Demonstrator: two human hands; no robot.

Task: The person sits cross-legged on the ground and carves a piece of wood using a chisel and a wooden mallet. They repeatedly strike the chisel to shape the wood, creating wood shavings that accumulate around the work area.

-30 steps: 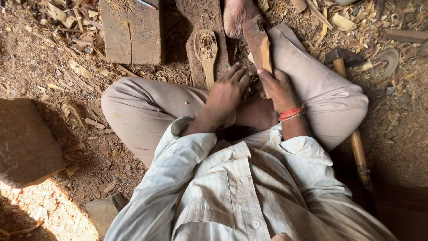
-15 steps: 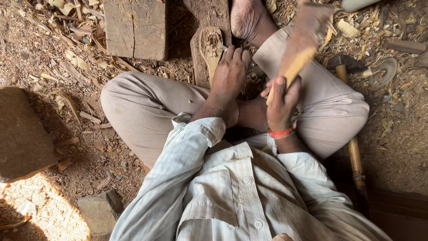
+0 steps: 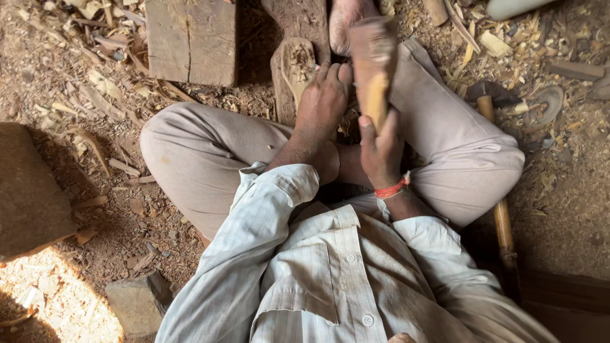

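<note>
Two bare hands worked wood over a floor of dirt and pale shavings.

A thick, flat-faced timber block (image 3: 190, 41) lay at the top, square-edged and dull brown, beside a rough, dark slab (image 3: 298, 25) on which the carved blank (image 3: 293, 73) rested, narrow and spoon-shaped, its hollow coarse and chipped. A long-handled hammer (image 3: 499, 190) lay along the person's right leg, its shaft smooth and yellowish. The left hand (image 3: 323, 101) pressed down on the blank, fingers curled over its edge. The right hand (image 3: 381, 149) was clenched around the light handle of a wooden mallet (image 3: 373, 54), its blunt head blurred just beside the blank.
</note>
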